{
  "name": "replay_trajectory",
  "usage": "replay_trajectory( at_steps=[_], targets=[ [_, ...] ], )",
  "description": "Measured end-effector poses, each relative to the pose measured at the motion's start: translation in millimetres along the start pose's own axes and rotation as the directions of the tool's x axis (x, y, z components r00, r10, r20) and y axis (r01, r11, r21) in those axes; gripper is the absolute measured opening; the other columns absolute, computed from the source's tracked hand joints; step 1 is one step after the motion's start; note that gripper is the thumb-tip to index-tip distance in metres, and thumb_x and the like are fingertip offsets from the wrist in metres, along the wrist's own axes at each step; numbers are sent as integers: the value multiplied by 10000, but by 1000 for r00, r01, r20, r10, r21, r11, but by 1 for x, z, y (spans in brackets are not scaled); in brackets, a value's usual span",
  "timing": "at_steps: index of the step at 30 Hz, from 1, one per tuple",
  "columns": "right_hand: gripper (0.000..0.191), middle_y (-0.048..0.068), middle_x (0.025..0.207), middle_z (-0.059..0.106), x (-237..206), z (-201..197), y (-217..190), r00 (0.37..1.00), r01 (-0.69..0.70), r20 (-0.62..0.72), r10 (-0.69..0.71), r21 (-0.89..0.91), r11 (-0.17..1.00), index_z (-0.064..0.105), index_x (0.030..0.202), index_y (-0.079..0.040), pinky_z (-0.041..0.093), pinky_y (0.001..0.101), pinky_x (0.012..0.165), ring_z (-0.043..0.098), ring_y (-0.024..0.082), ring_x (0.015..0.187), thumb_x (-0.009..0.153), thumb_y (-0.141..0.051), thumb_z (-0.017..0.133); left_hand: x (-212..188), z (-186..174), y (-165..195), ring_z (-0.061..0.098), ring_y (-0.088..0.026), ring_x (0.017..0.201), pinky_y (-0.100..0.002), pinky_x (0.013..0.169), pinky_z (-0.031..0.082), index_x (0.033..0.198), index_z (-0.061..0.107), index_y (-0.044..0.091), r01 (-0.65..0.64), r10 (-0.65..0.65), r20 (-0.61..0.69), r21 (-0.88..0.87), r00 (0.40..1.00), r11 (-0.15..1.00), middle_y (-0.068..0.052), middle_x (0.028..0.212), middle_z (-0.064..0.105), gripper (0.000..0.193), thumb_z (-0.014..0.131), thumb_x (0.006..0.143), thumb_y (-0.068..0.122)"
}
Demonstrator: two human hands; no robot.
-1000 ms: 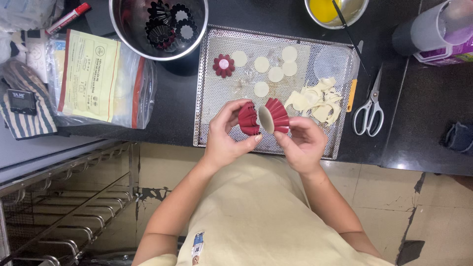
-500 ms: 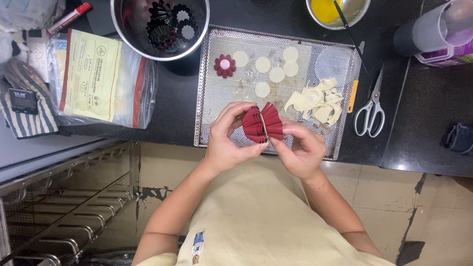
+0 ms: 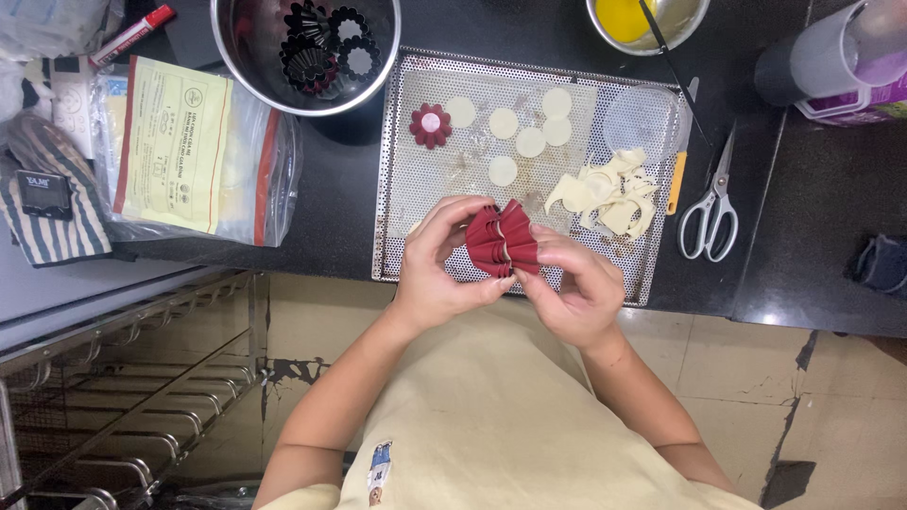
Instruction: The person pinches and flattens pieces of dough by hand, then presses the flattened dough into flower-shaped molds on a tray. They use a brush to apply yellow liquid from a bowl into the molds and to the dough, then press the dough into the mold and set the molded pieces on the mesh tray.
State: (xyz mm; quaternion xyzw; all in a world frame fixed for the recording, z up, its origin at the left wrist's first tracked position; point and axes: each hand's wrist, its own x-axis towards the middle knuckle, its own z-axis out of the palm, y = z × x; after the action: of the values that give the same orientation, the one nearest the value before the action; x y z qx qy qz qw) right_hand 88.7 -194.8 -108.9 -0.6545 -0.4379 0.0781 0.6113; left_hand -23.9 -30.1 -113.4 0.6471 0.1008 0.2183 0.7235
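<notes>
Held centre frame, just over near edge of perforated tray point(image 3: 416, 255): two dark-red fluted moulds point(image 3: 503, 240), pressed together mouth to mouth. Left hand point(image 3: 436, 264) and right hand point(image 3: 567, 288) both pinched shut on moulds. On tray: one red mould with dough point(image 3: 430, 125), pale dough rounds point(image 3: 515, 132), scraps point(image 3: 605, 189). Upper left: steel bowl point(image 3: 236, 57) with black moulds point(image 3: 321, 42). Top: bowl of yellow liquid point(image 3: 628, 14).

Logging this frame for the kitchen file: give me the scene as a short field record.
Left hand: grips the dark red fluted moulds, pressed together
Right hand: pinches the same moulds
Beneath: perforated metal tray
On tray: pale round dough discs, dough scraps, one filled red mould
Right of tray: white-handled scissors
</notes>
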Motion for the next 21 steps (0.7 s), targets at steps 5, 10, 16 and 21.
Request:
replay_trajectory(
  at_steps=[5, 10, 16, 21],
  targets=[
    [291, 168, 1070, 725, -5, -3, 3, 999, 41, 1, -41, -31, 999, 631, 1061, 42, 563, 462, 1086, 710, 304, 1167, 830, 85, 802, 0, 1, 3, 613, -235, 1313, -395, 1133, 576, 1402, 531, -18, -8, 8, 6, -20, 1000, 1000, -137, 1405, 532, 740, 896, 781, 154],
    [314, 185, 1152, 715, -18, 0, 6, 954, -258, -92, 286, 236, 937, 602, 1163, 37, 575, 418, 1019, 707, 272, 1110, 898, 62, 768, -2, -3, -1, 601, -224, 1316, -406, 1148, 557, 1398, 524, -17, -3, 2, -14, -47, 1000, 999, -121, 1404, 528, 739, 894, 781, 152],
    [407, 194, 1311, 639, -1, -9, 18, 861, -323, 5, 509, 778, 538, 508, 1333, 39, 521, 456, 1099, 639, 303, 1240, 1000, -83, 708, 21, -30, -57, 682, -276, 1089, -380, 969, 561, 1306, 612, 21, 170, -82, -169, 617, 982, 768, -151, 1216, 632, 645, 850, 725, 172],
    [479, 207, 1386, 576, 10, -15, 9, 834, -348, 213, 509, 919, 185, 455, 1412, 25, 489, 511, 1132, 602, 356, 1302, 1011, -161, 639, 44, -45, -113, 616, -370, 1034, -449, 897, 523, 1215, 609, 10, 202, -215, -114, 870, 970, 451, -197, 1109, 603, 606, 846, 687, 189]
  ],
)
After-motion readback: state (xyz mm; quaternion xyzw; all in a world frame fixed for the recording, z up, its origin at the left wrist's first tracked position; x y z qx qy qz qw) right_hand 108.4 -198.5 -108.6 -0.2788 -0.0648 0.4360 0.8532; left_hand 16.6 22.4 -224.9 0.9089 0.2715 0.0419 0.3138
